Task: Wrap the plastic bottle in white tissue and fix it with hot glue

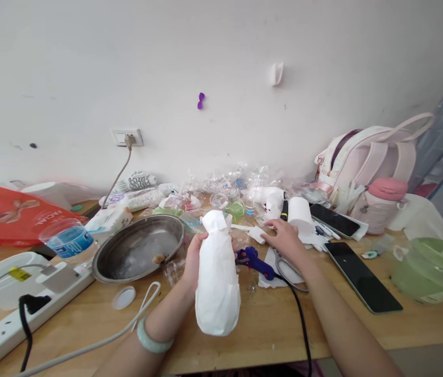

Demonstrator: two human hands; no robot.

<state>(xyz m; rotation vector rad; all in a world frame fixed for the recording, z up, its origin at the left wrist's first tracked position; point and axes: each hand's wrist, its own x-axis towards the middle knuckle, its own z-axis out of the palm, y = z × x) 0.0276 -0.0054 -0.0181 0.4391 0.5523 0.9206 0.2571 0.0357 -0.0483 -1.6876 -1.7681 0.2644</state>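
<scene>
My left hand [193,262] is wrapped round a white paper-covered bottle shape [218,283], held nearly upright above the table with its narrow neck at the top. My right hand [284,236] reaches over the table with its fingers apart, the tips at the edge of a small white piece [257,234]; whether they touch it I cannot tell. A blue glue gun [256,260] lies below that hand, its black cord running to the front edge. Scissors [290,272] with grey handles lie partly under my right forearm on white paper.
A metal basin [138,248] stands left, near a white power strip [29,314]. Clear plastic pieces [240,183] heap against the wall. At right are a white roll [300,215], phones [362,277], a pink-lidded bottle [382,204], a backpack [366,152] and a green container [429,272].
</scene>
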